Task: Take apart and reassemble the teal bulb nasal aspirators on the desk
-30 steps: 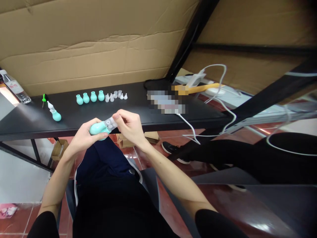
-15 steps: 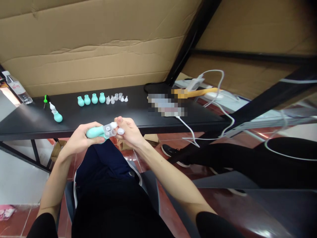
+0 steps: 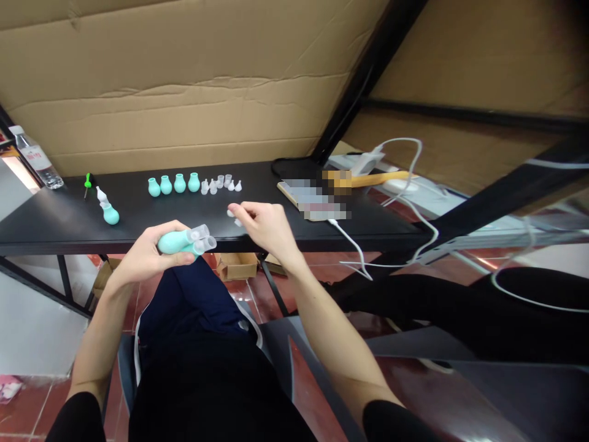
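Observation:
My left hand (image 3: 150, 255) is closed round two mint-green bulbs (image 3: 173, 242) at the table's front edge; clear plastic cups (image 3: 205, 238) sit in their mouths. To the right, my right hand (image 3: 264, 226) pinches small white pieces (image 3: 234, 216) between its fingertips, over the table's front part. Several mint bulbs (image 3: 180, 183) stand in a row behind, beside several small clear and white parts (image 3: 221, 182). A mint bulb with a white nozzle (image 3: 110, 213) lies at the left.
The black table (image 3: 55, 218) holds a water bottle (image 3: 39, 158) and a green-handled tool (image 3: 88, 181) at the left. A phone-like device (image 3: 313, 199) with a white cable (image 3: 352, 244) lies at the right. A person's dark-clothed leg (image 3: 414, 291) is below, right.
My right hand has moved right and slightly up, away from the bulbs, with the small white pieces. My left hand still holds the bulbs in nearly the same place.

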The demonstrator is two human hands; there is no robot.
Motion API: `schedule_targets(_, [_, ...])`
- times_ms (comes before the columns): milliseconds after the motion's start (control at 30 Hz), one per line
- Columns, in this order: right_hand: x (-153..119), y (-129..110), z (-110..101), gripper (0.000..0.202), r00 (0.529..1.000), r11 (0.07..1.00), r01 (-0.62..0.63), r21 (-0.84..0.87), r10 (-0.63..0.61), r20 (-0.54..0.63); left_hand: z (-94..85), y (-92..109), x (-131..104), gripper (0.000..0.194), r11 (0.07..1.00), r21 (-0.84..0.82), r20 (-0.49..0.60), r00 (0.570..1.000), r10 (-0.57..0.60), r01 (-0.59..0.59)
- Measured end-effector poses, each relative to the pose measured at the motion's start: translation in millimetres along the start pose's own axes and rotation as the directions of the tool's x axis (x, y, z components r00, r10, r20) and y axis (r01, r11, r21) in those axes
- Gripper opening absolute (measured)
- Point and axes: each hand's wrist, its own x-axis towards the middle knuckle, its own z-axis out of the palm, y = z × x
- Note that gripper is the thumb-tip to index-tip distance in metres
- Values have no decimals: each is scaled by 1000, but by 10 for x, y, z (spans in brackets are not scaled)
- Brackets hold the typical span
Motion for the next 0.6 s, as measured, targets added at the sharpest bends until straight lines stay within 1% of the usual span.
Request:
schedule_targets(33, [74,79,-60,65,1000,980,8,-197,-11,-11,-8,-6,1,34,1000,-11,-4,1000,-11,11])
schedule_targets(100, [274,203,-156,56,999,868,-25,-495,36,13,-27,-26,3,39,998,-51,1,999,-35,35])
schedule_targets(133, [398,244,-188,52,997,801,-40,-597,73,32,-37,-38,2,40,997,-70,2,999,-43,43])
schedule_targets(200, [668,293,-223,50,988,688,-40,-725,136,74,-58,-59,-3,41,995,-93,-2,999,-48,48])
schedule_targets(267, [921,311,-224,50,967,624,-3,-781,200,156,-77,-70,-9,40,995,-95,-7,999,-40,39])
schedule_targets(367, [1171,321,-178,54,924,589,54,-806,276,264,-98,-71,-21,39,996,-83,-10,1000,-16,16])
schedule_targets(433, [1236,331,-129,57,914,575,61,-816,297,277,-106,-68,-27,39,997,-74,-9,1000,-5,5])
schedule_targets(600, [1223,366,-32,60,922,558,28,-830,307,238,-116,-54,-31,39,997,-78,-1,1000,-12,12])
